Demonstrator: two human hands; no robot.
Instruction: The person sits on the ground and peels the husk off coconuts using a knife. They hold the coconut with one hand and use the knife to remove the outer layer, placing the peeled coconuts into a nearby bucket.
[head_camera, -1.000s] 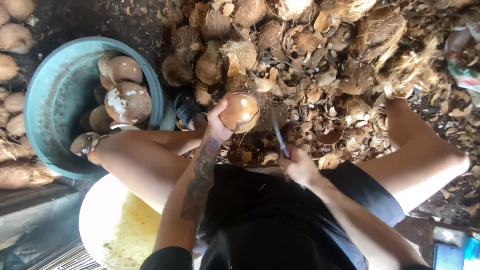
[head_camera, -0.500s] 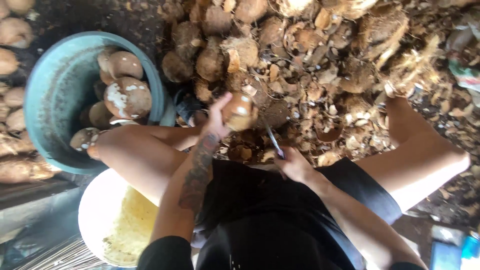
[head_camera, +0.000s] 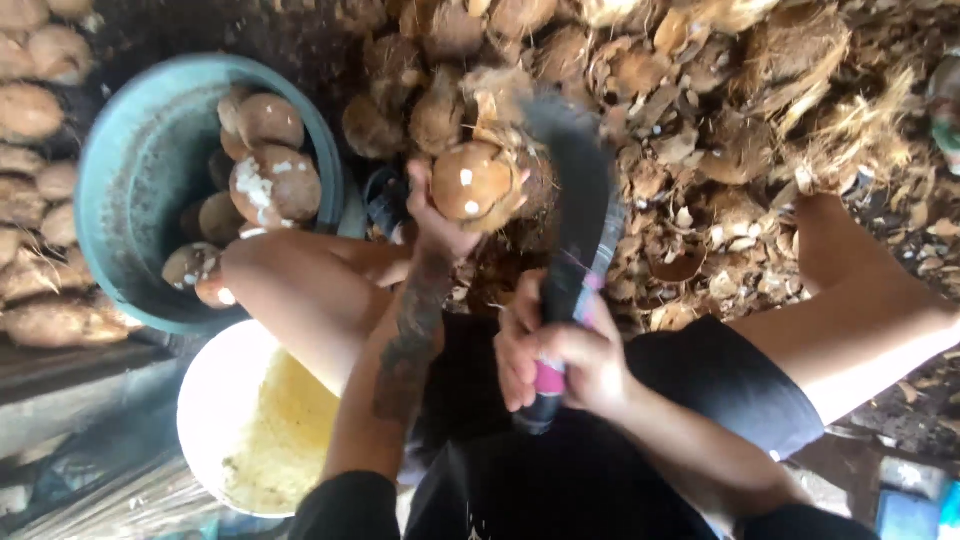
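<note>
One head-worn view — looking steeply down, close over the person's lap and husk-strewn ground (head_camera: 760, 200).

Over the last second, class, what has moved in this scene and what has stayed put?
The right hand has swung the dark curved blade up from beside the lap, so its blurred tip now reaches beside the coconut. The left hand has kept hold of the coconut, raised in much the same place. The teal tub of peeled coconuts, the white bucket and the husk pile are unchanged.

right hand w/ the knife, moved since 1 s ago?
Yes. The right hand has lifted the knife; its blade now reaches up beside the coconut, judged against the teal tub.
</note>
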